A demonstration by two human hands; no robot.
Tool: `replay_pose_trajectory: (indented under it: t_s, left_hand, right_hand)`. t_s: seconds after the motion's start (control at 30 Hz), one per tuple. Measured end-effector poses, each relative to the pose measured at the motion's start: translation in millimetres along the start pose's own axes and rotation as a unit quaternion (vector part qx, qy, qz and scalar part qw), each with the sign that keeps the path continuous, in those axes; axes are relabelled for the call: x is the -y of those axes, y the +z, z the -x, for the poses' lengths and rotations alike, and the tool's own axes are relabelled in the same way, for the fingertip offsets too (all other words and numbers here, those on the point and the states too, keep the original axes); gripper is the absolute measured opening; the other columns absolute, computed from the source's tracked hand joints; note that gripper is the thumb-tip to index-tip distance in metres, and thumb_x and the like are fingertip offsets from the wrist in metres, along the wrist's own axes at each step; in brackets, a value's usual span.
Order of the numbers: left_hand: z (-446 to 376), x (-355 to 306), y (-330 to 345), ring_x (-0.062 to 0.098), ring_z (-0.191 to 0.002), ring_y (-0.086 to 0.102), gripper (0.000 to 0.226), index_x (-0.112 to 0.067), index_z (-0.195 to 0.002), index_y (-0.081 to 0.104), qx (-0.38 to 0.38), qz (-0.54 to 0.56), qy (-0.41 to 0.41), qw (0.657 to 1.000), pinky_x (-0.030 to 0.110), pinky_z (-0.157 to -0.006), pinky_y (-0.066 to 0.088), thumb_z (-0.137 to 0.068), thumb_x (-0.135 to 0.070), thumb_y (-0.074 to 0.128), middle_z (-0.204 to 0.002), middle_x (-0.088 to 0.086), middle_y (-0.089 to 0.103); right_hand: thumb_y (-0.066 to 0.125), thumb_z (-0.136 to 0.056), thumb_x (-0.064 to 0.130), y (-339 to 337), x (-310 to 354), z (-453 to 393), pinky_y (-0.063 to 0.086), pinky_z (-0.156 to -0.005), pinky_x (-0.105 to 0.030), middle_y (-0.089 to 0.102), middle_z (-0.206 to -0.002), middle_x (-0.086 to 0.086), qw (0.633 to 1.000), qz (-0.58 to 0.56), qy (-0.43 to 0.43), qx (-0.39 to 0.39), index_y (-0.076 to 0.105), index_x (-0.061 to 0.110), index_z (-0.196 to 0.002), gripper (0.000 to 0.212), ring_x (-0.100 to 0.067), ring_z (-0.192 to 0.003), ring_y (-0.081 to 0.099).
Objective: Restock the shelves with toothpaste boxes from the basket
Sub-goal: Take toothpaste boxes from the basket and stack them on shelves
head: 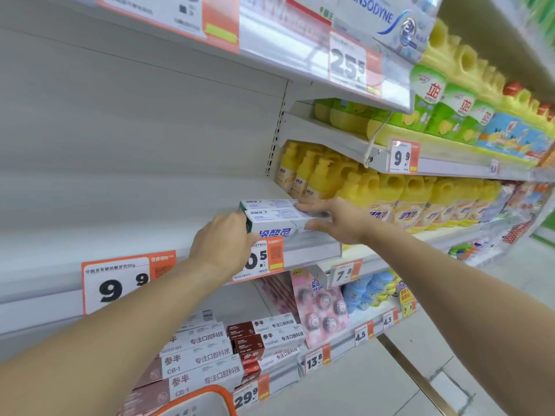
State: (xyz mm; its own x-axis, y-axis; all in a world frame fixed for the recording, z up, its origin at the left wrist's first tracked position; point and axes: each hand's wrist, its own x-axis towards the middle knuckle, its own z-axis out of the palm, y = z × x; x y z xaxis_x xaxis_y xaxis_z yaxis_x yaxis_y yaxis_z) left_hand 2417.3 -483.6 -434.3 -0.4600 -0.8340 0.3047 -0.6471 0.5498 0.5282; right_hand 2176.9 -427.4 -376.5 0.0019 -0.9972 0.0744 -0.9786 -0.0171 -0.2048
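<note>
Two white toothpaste boxes with blue lettering (pixel 277 222) lie side by side at the right end of a white shelf (pixel 150 211), near its front edge. My left hand (pixel 223 244) grips their left end. My right hand (pixel 333 219) holds their right end, fingers over the top and thumb at the front. Both hands are at shelf height with the boxes resting on or just above the shelf. The orange rim of the basket (pixel 198 399) shows at the bottom edge; its contents are hidden.
Price tags (pixel 115 285) line the shelf's front rail. Below are stacked white and dark red toothpaste boxes (pixel 210 352) and pink hanging packs (pixel 319 307). Yellow detergent bottles (pixel 318 175) fill the bay to the right. Another shelf (pixel 270 55) overhangs above.
</note>
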Motion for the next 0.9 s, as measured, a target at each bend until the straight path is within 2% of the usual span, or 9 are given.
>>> replay_pose_trajectory:
  t_s: [0.23,0.33,0.43,0.53,0.6,0.67,0.77,0.83,0.9]
  left_hand:
    - [3,-6,-2,0.030,-0.083,0.054,0.034,-0.008,-0.127,0.045,0.029,-0.113,0.017,0.993,0.035,-0.072,0.038,-0.103,-0.033,0.045,-0.105,0.014,0.067]
    - [12,-7,-8,0.029,-0.107,0.051,0.042,-0.007,-0.135,0.039,0.043,-0.156,0.039,0.986,0.039,-0.088,0.036,-0.104,-0.036,0.039,-0.117,0.011,0.063]
    - [37,0,-19,0.024,-0.123,0.045,0.042,-0.013,-0.136,0.046,-0.050,-0.098,0.088,0.990,0.037,-0.099,0.032,-0.100,-0.034,0.045,-0.128,0.004,0.058]
    - [87,18,-34,0.018,-0.107,0.051,0.024,-0.014,-0.112,0.062,-0.179,0.016,0.172,0.969,0.031,-0.092,0.036,-0.093,-0.025,0.052,-0.109,-0.002,0.062]
    - [128,40,-38,0.011,-0.090,0.052,0.011,-0.017,-0.098,0.063,-0.152,0.064,0.179,0.970,0.025,-0.081,0.040,-0.091,-0.022,0.056,-0.094,-0.008,0.060]
    - [170,70,-33,0.007,-0.077,0.053,0.001,-0.022,-0.091,0.061,-0.052,0.081,0.118,0.988,0.023,-0.070,0.043,-0.090,-0.021,0.061,-0.082,-0.014,0.057]
    - [230,127,-14,0.008,-0.076,0.059,0.003,-0.026,-0.092,0.061,0.112,0.044,0.019,0.993,0.034,-0.073,0.052,-0.090,-0.025,0.061,-0.079,-0.015,0.061]
    - [274,161,1,0.015,-0.094,0.063,0.016,-0.023,-0.108,0.062,0.223,-0.003,-0.045,0.974,0.036,-0.084,0.052,-0.093,-0.028,0.060,-0.097,-0.008,0.065]
    - [314,192,16,0.023,-0.114,0.058,0.032,-0.019,-0.123,0.058,0.303,-0.072,-0.085,0.947,0.038,-0.096,0.047,-0.094,-0.031,0.059,-0.119,0.000,0.063]
  right_hand:
    - [0.039,-0.106,0.018,34,8,14,0.004,-0.121,-0.043,0.024,-0.162,-0.002,0.997,0.047,-0.006,-0.066,0.029,0.018,-0.155,0.050,-0.021,-0.152,0.013]
    - [0.043,-0.103,0.024,45,21,17,0.005,-0.121,-0.049,0.023,-0.163,-0.001,0.992,0.081,0.021,-0.095,0.027,0.019,-0.156,0.055,-0.024,-0.152,0.014]
    - [0.058,-0.089,0.012,61,55,25,0.032,-0.113,-0.052,0.045,-0.146,-0.008,0.971,0.051,-0.020,-0.231,0.047,0.011,-0.142,0.054,-0.029,-0.137,0.039]
    - [0.062,-0.084,0.012,93,108,50,0.049,-0.084,-0.035,0.057,-0.108,0.001,0.940,-0.055,-0.084,-0.328,0.061,0.011,-0.112,0.028,-0.015,-0.099,0.056]
    - [0.062,-0.087,0.018,122,144,71,0.050,-0.070,-0.034,0.055,-0.091,0.008,0.953,-0.110,-0.094,-0.266,0.062,0.016,-0.099,0.012,-0.007,-0.079,0.054]
    - [0.061,-0.089,0.027,158,172,88,0.052,-0.066,-0.037,0.060,-0.080,0.008,0.978,-0.125,-0.092,-0.139,0.061,0.022,-0.088,0.004,-0.013,-0.072,0.058]
    - [0.057,-0.094,0.041,219,207,110,0.052,-0.071,-0.037,0.069,-0.083,0.000,0.989,-0.068,-0.071,0.113,0.061,0.024,-0.083,0.021,-0.023,-0.080,0.064]
    - [0.057,-0.095,0.042,262,224,122,0.052,-0.084,-0.037,0.070,-0.104,-0.006,0.951,0.011,-0.043,0.307,0.068,0.015,-0.101,0.030,-0.027,-0.097,0.064]
    - [0.063,-0.093,0.043,301,236,132,0.050,-0.095,-0.042,0.065,-0.121,-0.010,0.902,0.069,-0.034,0.424,0.066,0.007,-0.117,0.044,-0.030,-0.110,0.061]
